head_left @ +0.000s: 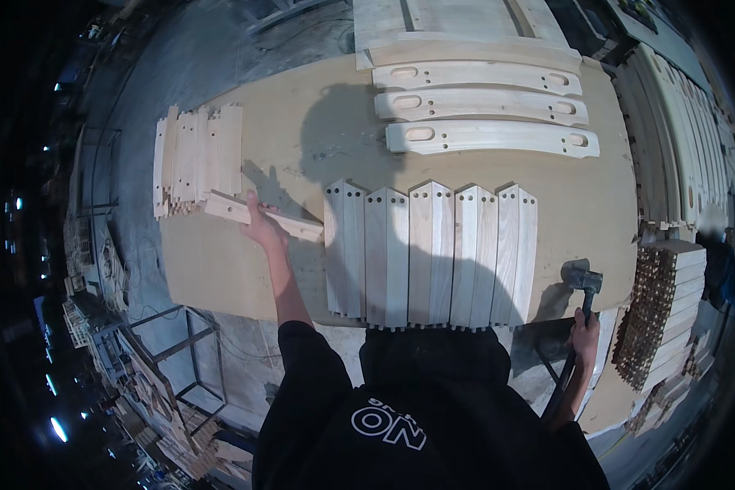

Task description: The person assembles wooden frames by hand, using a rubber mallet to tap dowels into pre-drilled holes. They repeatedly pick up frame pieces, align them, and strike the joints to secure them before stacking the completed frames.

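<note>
On board point(220, 269) — left hand point(261, 229) grips slat point(263, 216); right hand point(584, 333) — mallet point(581, 278).

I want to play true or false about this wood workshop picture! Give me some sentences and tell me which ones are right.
1. The left hand holds a wooden slat. True.
2. The right hand holds a saw. False: it holds a mallet by the handle.
3. Five wooden boards lie side by side on the table in front of the person. True.
4. The three long rails with oval slots stand upright. False: they lie flat at the far side of the table.
5. A stack of slats lies to the person's left on the table. True.
6. The mallet head rests on the five boards. False: it is off to their right.
</note>
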`<state>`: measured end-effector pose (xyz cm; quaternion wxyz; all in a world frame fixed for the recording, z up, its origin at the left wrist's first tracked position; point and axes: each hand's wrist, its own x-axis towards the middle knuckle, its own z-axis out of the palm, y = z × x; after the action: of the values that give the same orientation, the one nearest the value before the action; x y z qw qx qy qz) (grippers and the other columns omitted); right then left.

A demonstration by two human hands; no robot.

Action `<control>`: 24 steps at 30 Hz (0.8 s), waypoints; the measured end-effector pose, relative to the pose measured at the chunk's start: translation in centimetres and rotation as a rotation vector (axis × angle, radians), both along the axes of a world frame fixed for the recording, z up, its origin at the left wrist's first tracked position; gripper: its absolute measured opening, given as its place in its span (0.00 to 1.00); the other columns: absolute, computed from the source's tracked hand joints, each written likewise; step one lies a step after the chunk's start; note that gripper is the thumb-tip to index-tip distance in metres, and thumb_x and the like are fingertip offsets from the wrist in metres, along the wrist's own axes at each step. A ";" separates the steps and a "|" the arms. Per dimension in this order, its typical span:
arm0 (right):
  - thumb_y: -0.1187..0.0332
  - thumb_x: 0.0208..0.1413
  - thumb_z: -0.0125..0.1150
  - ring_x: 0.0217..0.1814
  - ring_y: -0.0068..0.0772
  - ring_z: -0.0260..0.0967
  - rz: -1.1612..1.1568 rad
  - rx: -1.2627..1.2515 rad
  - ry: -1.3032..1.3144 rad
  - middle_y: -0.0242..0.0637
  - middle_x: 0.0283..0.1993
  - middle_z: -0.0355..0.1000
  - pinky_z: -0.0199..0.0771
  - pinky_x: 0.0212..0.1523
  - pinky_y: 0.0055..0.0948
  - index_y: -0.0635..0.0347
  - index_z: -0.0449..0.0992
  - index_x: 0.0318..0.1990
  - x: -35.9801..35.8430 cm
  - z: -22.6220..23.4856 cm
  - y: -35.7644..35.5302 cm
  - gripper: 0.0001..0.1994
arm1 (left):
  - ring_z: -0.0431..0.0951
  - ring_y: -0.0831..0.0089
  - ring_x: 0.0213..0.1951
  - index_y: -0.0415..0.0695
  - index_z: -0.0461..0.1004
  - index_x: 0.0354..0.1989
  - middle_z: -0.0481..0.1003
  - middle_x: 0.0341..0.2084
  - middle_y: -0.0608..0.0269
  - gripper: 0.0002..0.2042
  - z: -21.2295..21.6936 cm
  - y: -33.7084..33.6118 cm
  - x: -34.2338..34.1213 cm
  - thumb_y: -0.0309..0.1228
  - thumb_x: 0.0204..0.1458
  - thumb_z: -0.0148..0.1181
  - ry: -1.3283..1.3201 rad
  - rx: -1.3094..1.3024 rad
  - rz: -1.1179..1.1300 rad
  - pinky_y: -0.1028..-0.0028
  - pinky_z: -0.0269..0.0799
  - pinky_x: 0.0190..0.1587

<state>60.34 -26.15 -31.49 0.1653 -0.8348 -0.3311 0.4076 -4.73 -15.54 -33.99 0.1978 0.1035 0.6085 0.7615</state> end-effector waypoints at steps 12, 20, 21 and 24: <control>0.59 0.63 0.50 0.10 0.20 0.54 -0.308 -0.011 -0.051 0.25 0.14 0.55 0.60 0.11 0.27 0.55 0.62 0.25 -3.6 -1.7 0.1 0.16 | 0.69 0.75 0.15 0.39 0.67 0.25 0.68 0.17 0.63 0.09 3.5 9.2 5.4 0.24 0.46 0.64 0.155 0.084 -0.389 0.74 0.70 0.20; 0.61 0.62 0.51 0.10 0.20 0.55 -0.369 -0.026 -0.004 0.25 0.14 0.56 0.60 0.11 0.26 0.56 0.63 0.30 -4.1 -2.2 -0.4 0.12 | 0.70 0.76 0.17 0.40 0.66 0.24 0.69 0.18 0.64 0.09 3.9 9.5 7.5 0.22 0.45 0.64 0.114 0.109 -0.563 0.73 0.72 0.23; 0.61 0.62 0.51 0.10 0.20 0.55 -0.373 -0.025 0.001 0.25 0.14 0.57 0.60 0.11 0.26 0.56 0.63 0.29 -4.2 -2.3 -0.3 0.12 | 0.71 0.76 0.18 0.40 0.67 0.24 0.70 0.19 0.64 0.09 3.3 9.4 7.8 0.22 0.45 0.64 0.147 0.105 -0.556 0.73 0.73 0.25; 0.60 0.62 0.51 0.11 0.19 0.54 -0.372 -0.024 0.017 0.24 0.15 0.57 0.59 0.12 0.26 0.54 0.63 0.29 -4.4 -2.1 -0.5 0.12 | 0.72 0.77 0.21 0.39 0.67 0.25 0.72 0.21 0.63 0.08 1.7 9.2 8.7 0.20 0.45 0.63 0.231 0.082 -0.551 0.73 0.74 0.32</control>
<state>55.95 -26.62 -33.56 0.2306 -0.8801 -0.1644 0.3811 3.98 -6.36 -32.29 0.3220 0.3587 0.5449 0.6861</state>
